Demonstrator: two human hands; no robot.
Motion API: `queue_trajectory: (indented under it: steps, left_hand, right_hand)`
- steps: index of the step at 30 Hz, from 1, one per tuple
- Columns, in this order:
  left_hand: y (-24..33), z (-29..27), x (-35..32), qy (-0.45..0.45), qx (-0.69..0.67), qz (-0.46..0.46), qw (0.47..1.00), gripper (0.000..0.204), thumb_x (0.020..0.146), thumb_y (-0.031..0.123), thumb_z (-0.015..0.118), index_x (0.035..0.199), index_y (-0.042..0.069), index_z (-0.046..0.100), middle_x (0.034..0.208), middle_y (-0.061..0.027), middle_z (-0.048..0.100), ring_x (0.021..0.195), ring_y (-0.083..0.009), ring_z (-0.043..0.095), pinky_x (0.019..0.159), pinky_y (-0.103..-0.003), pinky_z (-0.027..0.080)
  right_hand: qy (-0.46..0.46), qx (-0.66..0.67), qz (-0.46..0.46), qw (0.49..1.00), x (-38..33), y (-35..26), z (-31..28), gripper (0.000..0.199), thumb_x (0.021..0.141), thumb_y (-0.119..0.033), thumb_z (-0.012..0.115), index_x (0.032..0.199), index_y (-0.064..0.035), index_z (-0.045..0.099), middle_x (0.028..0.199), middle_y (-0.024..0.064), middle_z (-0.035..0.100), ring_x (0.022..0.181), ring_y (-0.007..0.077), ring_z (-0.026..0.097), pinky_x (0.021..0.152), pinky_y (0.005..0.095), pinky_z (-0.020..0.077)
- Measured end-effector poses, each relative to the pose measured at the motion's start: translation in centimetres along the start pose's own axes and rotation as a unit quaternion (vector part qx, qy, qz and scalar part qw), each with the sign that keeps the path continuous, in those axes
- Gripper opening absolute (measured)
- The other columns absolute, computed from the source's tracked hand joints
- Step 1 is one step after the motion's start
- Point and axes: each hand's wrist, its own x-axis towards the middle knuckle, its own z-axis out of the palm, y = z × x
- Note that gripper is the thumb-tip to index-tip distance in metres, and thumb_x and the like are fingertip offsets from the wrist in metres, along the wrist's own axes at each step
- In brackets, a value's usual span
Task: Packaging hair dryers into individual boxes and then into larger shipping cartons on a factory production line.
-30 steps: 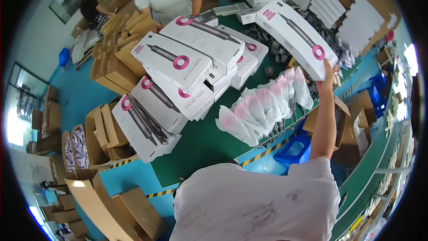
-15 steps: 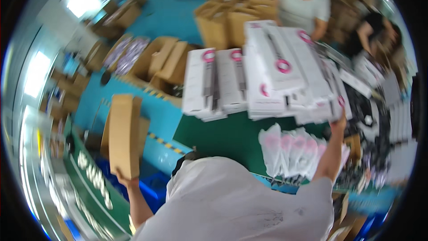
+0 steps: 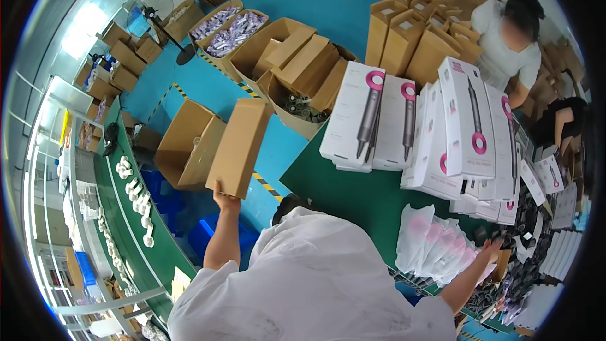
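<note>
Head view: left hand [image 3: 226, 201] grips a long, plain cardboard box [image 3: 240, 146].

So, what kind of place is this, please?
Probably a packing workshop or small factory. White product boxes are stacked on a green table, open cardboard cartons stand on the blue floor, and the left hand holds a brown carton.
</note>
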Motion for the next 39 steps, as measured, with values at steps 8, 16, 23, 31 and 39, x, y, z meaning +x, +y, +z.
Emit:
queue_trajectory:
  steps: [8,16,23,31,39]
  left_hand:
    - [-1.9,8.7,17.6,0.024,-0.019,-0.061,0.998,0.056,0.106,0.041,0.068,0.150,0.008,0.058,0.153,-0.0095,0.061,0.142,-0.0339,0.061,0.118,-0.056,0.051]
    - [2.0,30.6,40.6,-0.148,-0.020,-0.023,0.988,0.049,0.111,0.037,0.061,0.150,0.006,0.060,0.144,-0.0104,0.068,0.137,-0.0310,0.065,0.116,-0.049,0.053]
    - [5.6,48.1,63.9,-0.280,0.054,0.055,0.957,0.052,0.106,0.034,0.067,0.152,0.010,0.061,0.135,-0.0107,0.070,0.118,-0.0305,0.069,0.099,-0.049,0.059]
    - [-3.4,51.2,65.7,-0.112,0.333,-0.070,0.934,0.082,0.103,0.062,0.066,0.166,0.013,0.049,0.156,-0.0154,0.061,0.146,-0.0441,0.055,0.118,-0.063,0.045]
    - [-25.3,33.8,24.3,-0.335,0.298,-0.416,0.791,0.053,0.107,0.039,0.072,0.147,0.007,0.058,0.118,-0.0207,0.076,0.105,-0.0350,0.078,0.094,-0.051,0.063]
  right_hand:
    - [0.113,-0.100,-0.044,0.988,-24.7,9.4,-14.9,0.035,0.102,-0.034,0.078,0.108,0.0008,0.079,0.102,0.0094,0.079,0.087,0.0213,0.077,0.071,0.0283,0.0637]
    - [0.042,-0.219,0.244,0.944,-54.2,20.3,-21.6,0.015,0.095,-0.019,0.075,0.084,-0.0126,0.067,0.074,0.0015,0.063,0.060,0.0159,0.062,0.049,0.0293,0.0515]
    - [0.009,-0.252,0.226,0.941,-67.8,14.9,-14.8,0.013,0.087,0.001,0.069,0.087,-0.0115,0.065,0.076,0.0020,0.061,0.060,0.0176,0.063,0.053,0.0343,0.0582]
    - [-0.041,-0.384,0.093,0.918,-70.0,10.2,-2.2,0.029,0.103,-0.026,0.078,0.118,-0.0014,0.078,0.102,0.0102,0.078,0.079,0.0195,0.077,0.069,0.0350,0.0662]
    - [-0.228,-0.429,-0.150,0.861,-65.7,14.0,18.9,0.045,0.100,-0.031,0.085,0.133,-0.0003,0.075,0.123,0.0138,0.078,0.111,0.0212,0.075,0.091,0.0374,0.0607]
